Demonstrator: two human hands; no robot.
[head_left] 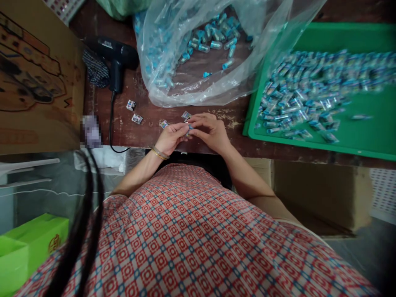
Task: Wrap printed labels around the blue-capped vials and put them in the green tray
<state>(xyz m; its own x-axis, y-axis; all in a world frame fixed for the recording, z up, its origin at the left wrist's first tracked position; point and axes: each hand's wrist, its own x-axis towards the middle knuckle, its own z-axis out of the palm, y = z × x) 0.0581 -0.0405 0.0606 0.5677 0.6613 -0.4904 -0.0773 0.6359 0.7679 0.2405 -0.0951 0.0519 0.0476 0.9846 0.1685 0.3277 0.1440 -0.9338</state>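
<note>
My left hand (173,138) is closed in a pinch at the front edge of the table. Between its thumb and finger sits a small blue-capped vial (189,127), mostly hidden by the fingers. The thumb and fingertips of my right hand (210,131) close on the same vial from the other side. Just beyond the fingers lies a small printed label piece (186,115), and another label piece (163,123) is beside my left hand. Farther left are two small stacks of labels, a nearer stack (137,119) and a farther stack (130,105).
A clear plastic bag (198,99) spreads over the table with many blue-capped vials (216,44). At right, a green tray (371,142) holds many labelled vials (293,103). A black hair dryer (116,57) with its cord stands left, beside a large cardboard box (37,82).
</note>
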